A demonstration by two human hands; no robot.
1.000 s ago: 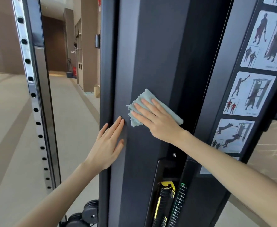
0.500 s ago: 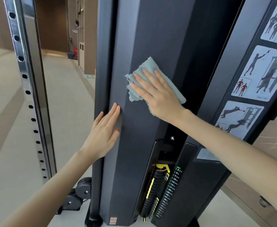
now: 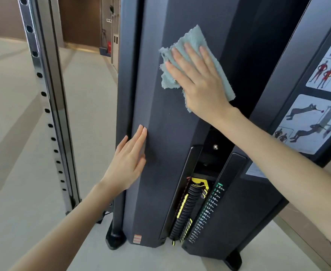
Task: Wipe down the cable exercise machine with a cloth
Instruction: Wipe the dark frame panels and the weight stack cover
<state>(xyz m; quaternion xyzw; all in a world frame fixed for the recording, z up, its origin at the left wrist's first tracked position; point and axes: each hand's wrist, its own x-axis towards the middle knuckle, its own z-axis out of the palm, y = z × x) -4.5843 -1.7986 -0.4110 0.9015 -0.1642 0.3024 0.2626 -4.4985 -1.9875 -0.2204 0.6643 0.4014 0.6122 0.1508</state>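
The cable machine's dark upright housing (image 3: 160, 173) fills the middle of the head view. A pale blue-green cloth (image 3: 192, 39) lies flat against its upper panel. My right hand (image 3: 197, 81) presses on the cloth with fingers spread, covering most of it. My left hand (image 3: 129, 161) rests flat on the housing's left edge, lower down, fingers together and holding nothing. Below the right wrist is the weight stack slot (image 3: 190, 208) with yellow markings and a numbered scale.
A chrome perforated rail (image 3: 47, 106) stands to the left. Exercise diagram stickers (image 3: 313, 122) cover the panel at right. The machine's feet (image 3: 115, 237) rest on pale floor; a hallway with dark walls opens behind at upper left.
The view has tilted down, bringing the machine's base into sight. My right hand with the cloth sits higher on the panel relative to the left hand, which stays on the edge.
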